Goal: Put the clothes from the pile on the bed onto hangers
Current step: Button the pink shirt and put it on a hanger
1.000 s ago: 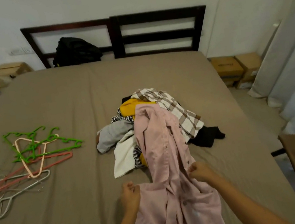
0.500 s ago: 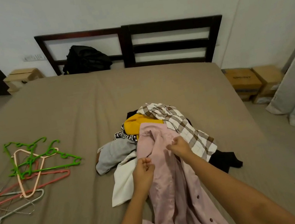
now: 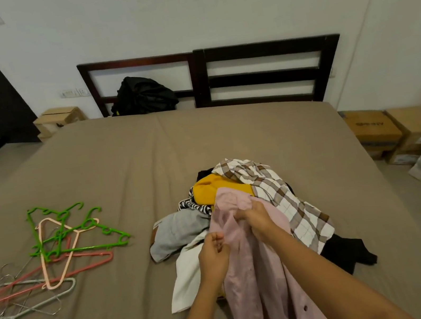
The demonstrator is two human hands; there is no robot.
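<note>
The pink shirt (image 3: 262,276) is trailing from the pile toward the person, and its lower part is running off the bottom edge of the view, so its hem and sleeves cannot be made out. The left hand (image 3: 214,253) is pinching the shirt's left edge with curled fingers, while the right hand (image 3: 255,218) is gripping a bunch of cloth higher up. Probably both are feeling for the collar and shoulders so that a hanger can go in. The folds are hiding the collar itself, along with the right fingertips.

Beyond the hands, the pile of clothes (image 3: 279,192) is sitting near the middle of the bed (image 3: 120,160), with the shirt's top lying over it. How many pieces are lying underneath is hard to say. The hangers (image 3: 60,248) are lying tangled well apart to the left, and neither hand is holding one. At the headboard (image 3: 259,73), a black bag (image 3: 143,95) is leaning.
</note>
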